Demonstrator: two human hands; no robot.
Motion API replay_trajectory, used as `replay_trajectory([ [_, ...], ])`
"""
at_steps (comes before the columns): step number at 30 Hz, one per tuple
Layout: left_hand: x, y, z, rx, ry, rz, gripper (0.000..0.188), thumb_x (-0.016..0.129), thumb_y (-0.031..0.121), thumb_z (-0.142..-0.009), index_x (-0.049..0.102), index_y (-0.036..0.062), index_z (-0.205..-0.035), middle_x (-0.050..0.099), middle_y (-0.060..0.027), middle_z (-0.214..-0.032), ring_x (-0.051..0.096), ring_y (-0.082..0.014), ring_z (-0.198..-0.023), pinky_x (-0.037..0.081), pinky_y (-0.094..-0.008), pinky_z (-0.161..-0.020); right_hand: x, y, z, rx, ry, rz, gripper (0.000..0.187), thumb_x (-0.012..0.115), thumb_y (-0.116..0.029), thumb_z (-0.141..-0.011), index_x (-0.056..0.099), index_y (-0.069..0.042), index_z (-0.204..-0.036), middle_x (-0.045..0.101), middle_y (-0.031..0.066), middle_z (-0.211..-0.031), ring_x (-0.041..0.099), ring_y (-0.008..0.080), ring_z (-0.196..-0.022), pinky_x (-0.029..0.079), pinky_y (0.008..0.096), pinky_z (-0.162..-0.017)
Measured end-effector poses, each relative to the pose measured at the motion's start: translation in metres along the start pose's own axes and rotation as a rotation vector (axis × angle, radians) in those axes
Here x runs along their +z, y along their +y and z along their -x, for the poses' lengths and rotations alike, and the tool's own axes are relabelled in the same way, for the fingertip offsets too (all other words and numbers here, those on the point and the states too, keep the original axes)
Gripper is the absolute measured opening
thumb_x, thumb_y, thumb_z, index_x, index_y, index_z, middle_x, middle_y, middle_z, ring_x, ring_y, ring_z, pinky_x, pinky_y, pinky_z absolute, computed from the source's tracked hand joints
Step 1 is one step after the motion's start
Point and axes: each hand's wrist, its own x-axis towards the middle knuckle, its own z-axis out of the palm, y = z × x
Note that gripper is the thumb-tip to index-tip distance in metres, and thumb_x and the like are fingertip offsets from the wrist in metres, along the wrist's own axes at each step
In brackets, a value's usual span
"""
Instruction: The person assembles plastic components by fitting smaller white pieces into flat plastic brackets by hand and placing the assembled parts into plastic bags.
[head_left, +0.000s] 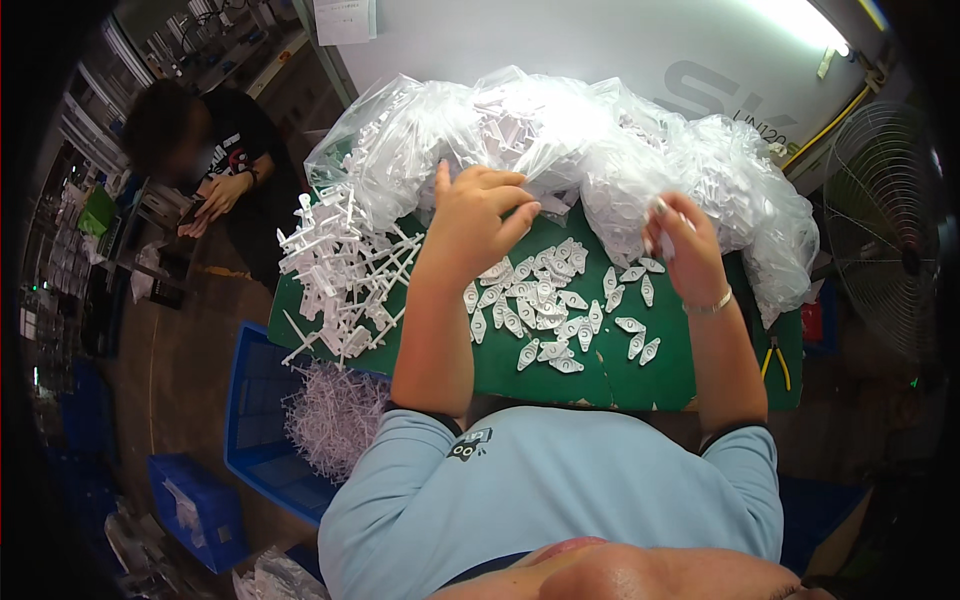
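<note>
My left hand (pixel 482 215) is over the far middle of the green table, in front of an open clear bag (pixel 510 125) of white plastic parts. Its index finger points up and its thumb stands apart; nothing shows in it. My right hand (pixel 688 240) is raised before another clear bag (pixel 625 190), fingertips pinched together. Specks of white show at those fingertips, too blurred to name. Between and below my hands lie many small white diamond-shaped plastic pieces (pixel 545 290), loosely spread. To the left rises a pile of white plastic sprues (pixel 340 270).
A blue crate (pixel 245 420) of thin white scraps stands below the table's left edge. Yellow-handled pliers (pixel 775 362) lie at the green table's (pixel 640 385) right. A fan (pixel 885 230) stands at far right. At upper left, another person (pixel 225 170) looks down at their hands.
</note>
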Motion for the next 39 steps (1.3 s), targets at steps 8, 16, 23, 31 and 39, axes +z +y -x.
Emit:
replay_trajectory([
  [8, -0.03, -0.039, -0.025, -0.548, 0.362, 0.32, 0.043, 0.065, 0.036, -0.09, 0.064, 0.0073, -0.122, 0.064, -0.0153, -0.097, 0.062, -0.0286, -0.08, 0.05, -0.0381, -0.075, 0.101, -0.043, -0.144, -0.3, -0.137, 0.503, 0.045, 0.054, -0.046, -0.095, 0.066, -0.003, -0.095, 0.059, 0.0023, -0.079, 0.053, 0.0109, -0.072, 0.046, 0.0267, -0.066],
  [16, -0.015, -0.058, -0.027, -0.512, 0.165, 0.32, 0.058, 0.057, 0.05, -0.092, 0.062, 0.0012, -0.123, 0.064, -0.0201, -0.113, 0.066, -0.0287, -0.091, 0.05, -0.0373, -0.083, 0.124, -0.013, -0.191, -0.083, -0.273, 0.326, 0.063, 0.032, -0.053, -0.102, 0.066, -0.003, -0.116, 0.059, 0.0045, -0.087, 0.055, 0.0151, -0.095, 0.043, 0.0323, -0.094],
  [23, -0.036, -0.069, -0.011, -0.607, 0.181, 0.443, 0.048, 0.061, 0.04, -0.092, 0.068, -0.0032, -0.11, 0.07, -0.0182, -0.102, 0.066, -0.0267, -0.089, 0.051, -0.0347, -0.081, 0.103, -0.015, -0.199, -0.284, -0.258, 0.76, 0.061, 0.033, -0.048, -0.101, 0.069, 0.0, -0.11, 0.063, 0.021, -0.121, 0.056, 0.031, -0.116, 0.041, 0.0372, -0.101],
  [31, -0.053, -0.06, -0.004, -0.533, 0.267, 0.474, 0.036, 0.063, 0.031, -0.092, 0.071, -0.0014, -0.104, 0.071, -0.0192, -0.1, 0.067, -0.0266, -0.093, 0.05, -0.0333, -0.083, 0.099, -0.012, -0.176, -0.242, -0.547, 1.308, 0.057, 0.029, -0.047, -0.102, 0.054, -0.008, -0.135, 0.054, 0.013, -0.138, 0.046, 0.029, -0.132, 0.023, 0.0537, -0.115],
  [39, -0.061, -0.047, -0.001, -0.343, 0.255, 0.374, 0.029, 0.065, 0.024, -0.089, 0.073, 0.0, -0.104, 0.071, -0.0196, -0.104, 0.064, -0.0323, -0.105, 0.046, -0.0386, -0.094, 0.078, -0.013, -0.138, -0.44, -0.592, 1.235, 0.051, 0.033, -0.042, -0.101, 0.056, -0.008, -0.132, 0.056, 0.0135, -0.135, 0.048, 0.0293, -0.129, 0.023, 0.0543, -0.114],
])
